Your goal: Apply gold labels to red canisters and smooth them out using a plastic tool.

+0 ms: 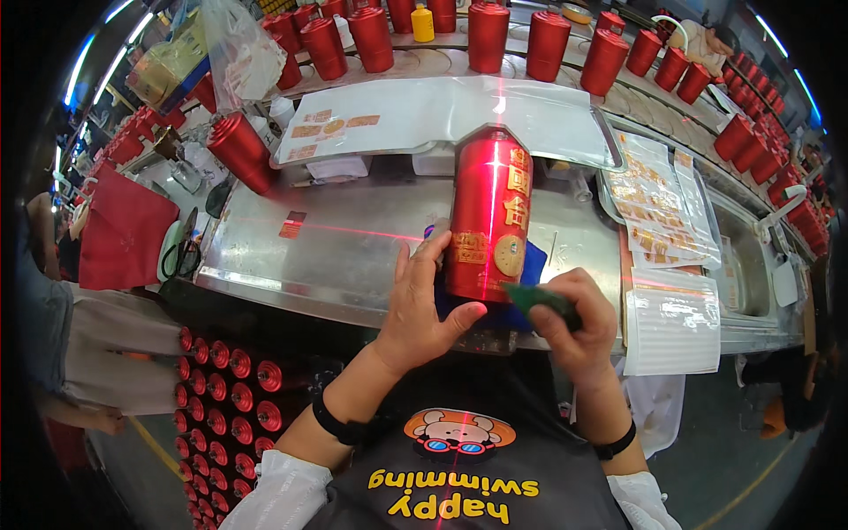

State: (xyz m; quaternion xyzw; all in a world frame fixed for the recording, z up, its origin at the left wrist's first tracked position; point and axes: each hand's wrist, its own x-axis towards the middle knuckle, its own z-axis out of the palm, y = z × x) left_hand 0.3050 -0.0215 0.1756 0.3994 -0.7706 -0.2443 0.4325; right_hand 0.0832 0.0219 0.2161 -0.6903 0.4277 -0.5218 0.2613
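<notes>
A shiny red bottle [481, 208] with gold lettering and a round gold emblem lies on a blue support at the front of the steel bench, its base toward me. My left hand [420, 305] rests open along its lower left side, the thumb spread out below. In my right hand [579, 322] is a dark green scraper-like piece [541, 303], its tip at the bottle's lower right edge by the emblem. The fingers wrap round it and hide part of it. Red laser lines cross on the bottle.
A tray with white sticker sheets [397, 106] spans the bench behind the bottle; more gold sticker sheets [658, 194] lie right, beside a sink [746, 265]. Red bottles [488, 37] stand on a conveyor beyond. Several red-capped bottles [221, 397] stand below left. A person [115, 344] stands at left.
</notes>
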